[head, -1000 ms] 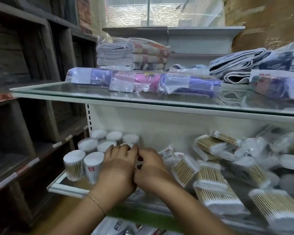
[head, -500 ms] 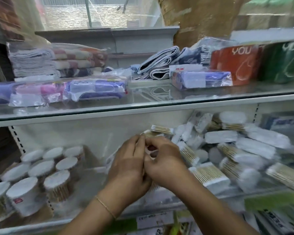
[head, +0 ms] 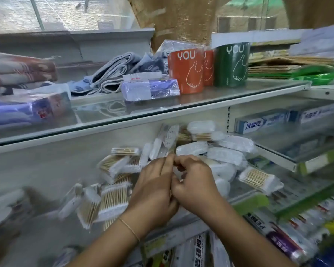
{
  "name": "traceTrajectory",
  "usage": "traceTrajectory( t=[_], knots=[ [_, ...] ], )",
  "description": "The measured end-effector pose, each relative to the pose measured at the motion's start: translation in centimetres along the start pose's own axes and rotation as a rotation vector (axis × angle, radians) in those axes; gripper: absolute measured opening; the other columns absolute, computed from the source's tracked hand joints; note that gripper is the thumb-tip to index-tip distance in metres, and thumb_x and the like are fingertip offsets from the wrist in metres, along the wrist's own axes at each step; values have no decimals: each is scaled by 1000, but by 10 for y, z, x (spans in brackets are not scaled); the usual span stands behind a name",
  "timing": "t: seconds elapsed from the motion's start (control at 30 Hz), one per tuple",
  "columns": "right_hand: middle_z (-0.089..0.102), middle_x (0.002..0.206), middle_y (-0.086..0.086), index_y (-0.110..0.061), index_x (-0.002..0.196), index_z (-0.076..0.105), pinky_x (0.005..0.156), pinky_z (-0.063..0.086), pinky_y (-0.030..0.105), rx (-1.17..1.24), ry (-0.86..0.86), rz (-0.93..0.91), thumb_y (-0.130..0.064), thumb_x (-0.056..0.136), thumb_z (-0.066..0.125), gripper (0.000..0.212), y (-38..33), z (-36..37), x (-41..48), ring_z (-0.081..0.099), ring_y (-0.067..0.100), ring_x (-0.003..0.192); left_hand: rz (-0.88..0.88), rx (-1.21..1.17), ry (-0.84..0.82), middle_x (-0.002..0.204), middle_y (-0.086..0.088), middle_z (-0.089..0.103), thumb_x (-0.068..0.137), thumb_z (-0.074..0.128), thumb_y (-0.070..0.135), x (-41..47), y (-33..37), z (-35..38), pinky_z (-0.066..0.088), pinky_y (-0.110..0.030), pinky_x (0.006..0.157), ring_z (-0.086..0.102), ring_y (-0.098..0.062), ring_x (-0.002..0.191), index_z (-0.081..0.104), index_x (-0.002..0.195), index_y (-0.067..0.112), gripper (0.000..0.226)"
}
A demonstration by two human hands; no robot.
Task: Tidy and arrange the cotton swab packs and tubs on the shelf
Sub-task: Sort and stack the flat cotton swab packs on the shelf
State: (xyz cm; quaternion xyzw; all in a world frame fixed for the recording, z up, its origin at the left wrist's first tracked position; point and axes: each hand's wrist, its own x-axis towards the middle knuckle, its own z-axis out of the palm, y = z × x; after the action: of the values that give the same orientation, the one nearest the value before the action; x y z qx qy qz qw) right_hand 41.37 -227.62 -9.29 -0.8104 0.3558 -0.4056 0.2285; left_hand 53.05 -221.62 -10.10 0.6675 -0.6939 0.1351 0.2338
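The fingers of the left hand are lying straight, pressing against the right hand, whose own fingers are curling inward; whether they are pinching anything cannot be told. Both hands are hovering under the glass shelf, against the heap of cotton swab packs. One dotted pack is standing just above the fingertips. Blurred tubs are sitting under that shelf's left end.
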Motion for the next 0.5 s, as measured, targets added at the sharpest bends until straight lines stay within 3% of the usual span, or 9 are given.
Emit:
traceTrajectory(
  t=[0.07, 0.13, 0.23, 0.33, 0.4, 0.5],
  knots=[
    [62, 111, -2, -22, 120, 66, 93, 46, 25, -50, 11, 20, -23, 83, 63, 37, 10, -9, 0, 57, 15, 104, 20, -18, -30, 151, -1, 31, 86, 45, 43, 7, 7, 7, 14, -21, 112, 20, -13, 135, 7, 156, 15, 84],
    [62, 107, -1, -23, 114, 69, 88, 42, 22, -113, 51, 31, -26, 82, 62, 33, 19, -17, -2, 56, 16, 102, 33, -29, -64, 151, -2, 31, 86, 39, 47, 14, 14, 12, 14, -23, 114, 21, -13, 137, 5, 156, 15, 84],
    [62, 103, 0, -24, 103, 71, 88, 48, 32, -180, 186, 95, -41, 78, 56, 34, 34, -27, -7, 57, 21, 100, 19, -40, -131, 151, 2, 31, 84, 35, 56, 23, 24, 20, 16, -22, 113, 24, -14, 138, 11, 155, 18, 85],
    [56, 106, 3, -25, 104, 66, 88, 48, 40, -182, 248, 232, -47, 75, 61, 37, 52, -36, -11, 54, 26, 101, 10, -76, -148, 127, 5, 53, 81, 47, 59, 33, 32, 31, 38, -29, 100, 47, -17, 119, 40, 135, 25, 65],
    [53, 112, 5, -25, 109, 61, 92, 46, 39, -173, 243, 320, -45, 77, 69, 38, 66, -42, -13, 53, 28, 106, -10, -71, -171, 108, 8, 59, 76, 48, 64, 40, 37, 41, 45, -34, 86, 56, -18, 102, 43, 121, 29, 57],
    [48, 117, 5, -24, 110, 55, 93, 44, 35, -110, 223, 408, -40, 81, 70, 36, 87, -50, -14, 51, 27, 111, -70, -68, -207, 119, 5, 61, 72, 45, 76, 46, 45, 55, 47, -38, 91, 57, -20, 103, 31, 139, 28, 84]
  ],
)
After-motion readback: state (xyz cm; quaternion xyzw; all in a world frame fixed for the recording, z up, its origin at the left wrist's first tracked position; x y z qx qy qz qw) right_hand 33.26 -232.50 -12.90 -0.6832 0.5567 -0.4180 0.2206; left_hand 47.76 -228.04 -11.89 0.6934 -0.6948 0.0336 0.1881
